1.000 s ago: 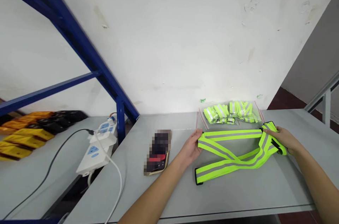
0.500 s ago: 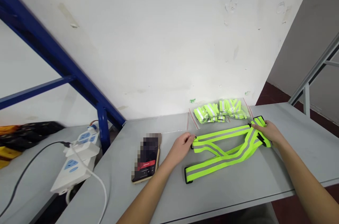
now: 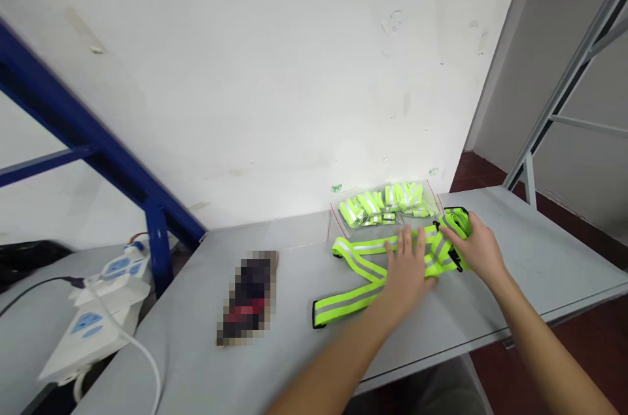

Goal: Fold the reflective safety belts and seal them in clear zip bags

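Observation:
A neon-yellow reflective vest made of straps (image 3: 346,303) lies spread on the grey table, with grey stripes and black buckles. My left hand (image 3: 406,271) is over its middle, fingers apart, covering part of the crossing straps; whether the palm presses on them is hard to tell. At the vest's right end, my right hand (image 3: 475,246) grips a bunched section of strap between thumb and fingers. Just behind the vest, clear zip bags (image 3: 366,211) hold more folded straps of the same kind, close to the wall.
A partly blurred phone (image 3: 248,297) lies on the grey table (image 3: 289,362) to the left. White power strips (image 3: 93,330) with cables sit at the far left, near a blue metal frame (image 3: 157,238). A white wall (image 3: 275,74) rises behind the table.
My left hand has let go of the vest's left end and moved right over its middle. The strap at the right end is now more bunched under my right hand. The view has shifted right.

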A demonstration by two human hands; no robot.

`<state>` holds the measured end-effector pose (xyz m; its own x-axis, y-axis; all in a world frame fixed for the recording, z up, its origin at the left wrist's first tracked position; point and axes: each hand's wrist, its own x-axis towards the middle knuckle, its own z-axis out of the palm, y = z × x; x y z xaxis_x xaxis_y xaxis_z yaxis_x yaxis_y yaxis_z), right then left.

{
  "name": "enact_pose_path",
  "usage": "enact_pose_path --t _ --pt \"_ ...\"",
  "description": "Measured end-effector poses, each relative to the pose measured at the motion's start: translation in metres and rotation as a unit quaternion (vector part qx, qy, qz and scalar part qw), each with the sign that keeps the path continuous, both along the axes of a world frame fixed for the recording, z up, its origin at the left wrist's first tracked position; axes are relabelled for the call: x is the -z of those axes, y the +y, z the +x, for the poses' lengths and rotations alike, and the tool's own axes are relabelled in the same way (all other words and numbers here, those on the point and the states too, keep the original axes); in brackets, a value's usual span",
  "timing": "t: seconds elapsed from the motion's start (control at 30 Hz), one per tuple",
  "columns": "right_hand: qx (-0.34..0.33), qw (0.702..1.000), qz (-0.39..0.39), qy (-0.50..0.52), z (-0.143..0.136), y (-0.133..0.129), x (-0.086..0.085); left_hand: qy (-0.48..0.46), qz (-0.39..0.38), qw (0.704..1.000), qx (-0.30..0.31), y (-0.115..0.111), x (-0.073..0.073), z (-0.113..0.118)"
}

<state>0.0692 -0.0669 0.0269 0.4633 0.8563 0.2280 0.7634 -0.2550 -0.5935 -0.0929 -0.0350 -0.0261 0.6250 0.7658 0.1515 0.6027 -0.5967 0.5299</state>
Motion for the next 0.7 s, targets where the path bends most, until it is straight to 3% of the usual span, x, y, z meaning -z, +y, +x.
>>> enact_pose_path --t 0.07,0.13,0.2,0.3,0.4,0.57,0.7 --pt "-0.073 0.994 0.061 0.048 -0.012 -0.010 -0.015 -0.058 0.006 0.998 -0.020 0.021 0.000 0.000" --pt "-0.164 0.981 0.074 0.074 -0.024 -0.020 -0.028 -0.124 0.021 0.992 0.031 0.040 -0.007 -0.009" --pt "-0.250 0.965 0.045 0.060 -0.037 -0.027 -0.036 -0.144 0.040 0.986 0.072 0.055 -0.015 -0.021" --pt "-0.337 0.941 -0.004 -0.024 -0.058 -0.032 -0.039 -0.141 0.067 0.984 0.083 0.071 -0.027 -0.038" --pt "-0.410 0.895 -0.013 -0.176 -0.079 -0.034 -0.027 -0.129 0.076 0.984 0.099 0.086 -0.032 -0.053" --pt "-0.480 0.786 -0.014 -0.389 -0.109 -0.039 0.016 -0.089 0.042 0.982 0.162 0.093 -0.025 -0.086" --pt "-0.500 0.767 -0.049 -0.400 -0.123 -0.040 0.035 -0.056 0.039 0.984 0.165 0.066 -0.024 -0.122"
